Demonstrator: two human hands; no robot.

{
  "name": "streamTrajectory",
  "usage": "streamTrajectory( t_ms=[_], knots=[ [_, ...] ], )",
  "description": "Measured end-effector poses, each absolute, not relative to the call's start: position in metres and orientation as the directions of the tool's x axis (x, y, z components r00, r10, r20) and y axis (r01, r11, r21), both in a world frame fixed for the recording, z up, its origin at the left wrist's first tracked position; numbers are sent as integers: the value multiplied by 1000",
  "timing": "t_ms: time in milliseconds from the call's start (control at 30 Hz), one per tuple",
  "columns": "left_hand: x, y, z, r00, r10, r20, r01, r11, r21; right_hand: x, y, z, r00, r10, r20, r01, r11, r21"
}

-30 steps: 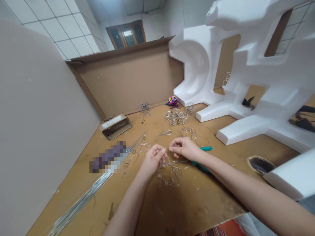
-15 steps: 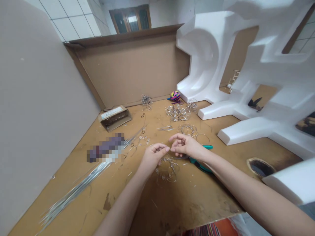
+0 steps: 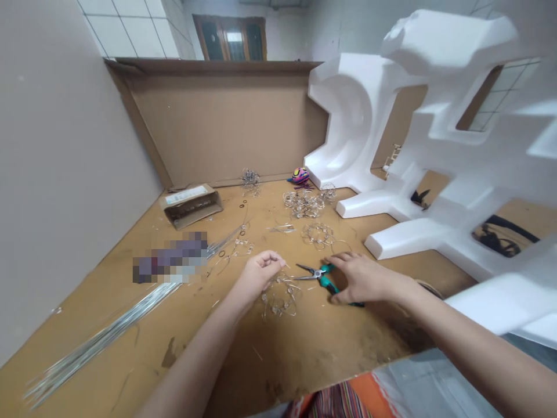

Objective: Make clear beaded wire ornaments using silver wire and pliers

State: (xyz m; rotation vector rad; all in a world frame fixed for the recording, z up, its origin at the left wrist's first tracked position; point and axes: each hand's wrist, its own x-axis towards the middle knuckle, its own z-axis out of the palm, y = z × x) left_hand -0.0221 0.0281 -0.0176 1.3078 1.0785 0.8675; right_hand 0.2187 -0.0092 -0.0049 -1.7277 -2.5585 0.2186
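Note:
My left hand [image 3: 259, 273] is curled in a pinch over a tangle of thin wire loops with clear beads [image 3: 278, 295] on the brown board [image 3: 304, 348]; it seems to hold part of that wire piece. My right hand [image 3: 360, 277] lies on the teal handles of a pair of needle-nose pliers [image 3: 319, 274], fingers closing round them, the metal jaws pointing left toward the wire piece.
More beaded wire pieces [image 3: 304, 203] lie farther back, beside a colourful ball [image 3: 300, 176]. A bundle of straight wires [image 3: 108, 334] runs along the left, near a small cardboard box [image 3: 190, 204]. Large white foam blocks [image 3: 435, 151] stand on the right; cardboard walls enclose the back and left.
My right hand left the pinch it shared with the left hand and moved right and down onto the pliers' handles. The left hand stays at the wire piece. The camera shifted.

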Motion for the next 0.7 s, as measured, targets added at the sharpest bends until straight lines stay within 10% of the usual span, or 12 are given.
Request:
streamTrajectory(
  t_ms=[233,533,700],
  knots=[
    [-21,28,-17,342,932,-118,-31,137,990,201,-16,-14,-395,919,-7,898,387,209],
    [-30,27,-12,492,865,-104,-143,197,970,240,-12,20,-545,786,291,837,491,242],
    [-30,24,-11,557,822,-119,-147,238,960,237,-6,55,-722,626,294,682,572,456]
  ],
)
